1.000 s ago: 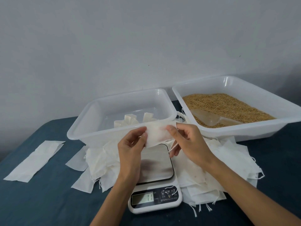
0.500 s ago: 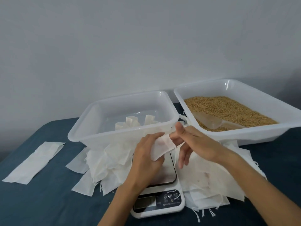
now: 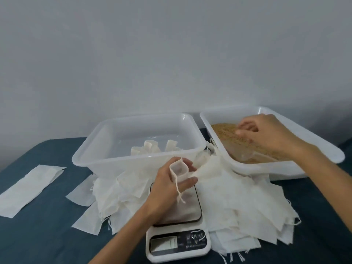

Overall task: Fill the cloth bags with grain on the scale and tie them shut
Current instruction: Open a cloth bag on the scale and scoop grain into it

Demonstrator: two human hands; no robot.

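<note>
- The left hand [image 3: 167, 189] pinches a small cloth bag [image 3: 179, 171] by its rim, thumb on one side and fingers on the other, so the mouth stands open and upward; its drawstring [image 3: 179, 193] hangs down over the fingers
- That bag is held above the scale [image 3: 178, 235], over the steel platform rather than resting on it, as far as I can tell
- The right hand [image 3: 266, 136] is down in the grain tray [image 3: 323, 149], fingers closed around the handle of a clear scoop [image 3: 245, 151] that lies in the grain [image 3: 222, 130]
- So the step in hand looks like the fill: bag opened, scoop being loaded
- Next, I'd judge, the scoop must come across level to the bag's narrow mouth and tip slowly, the left hand keeping the rim spread, or grain will spill onto the loose empty bags [image 3: 238, 202] heaped around the scale
- A few tied bags [image 3: 150, 147] sit in the other tray [image 3: 137, 164]; most of the pile looks unfilled
</note>
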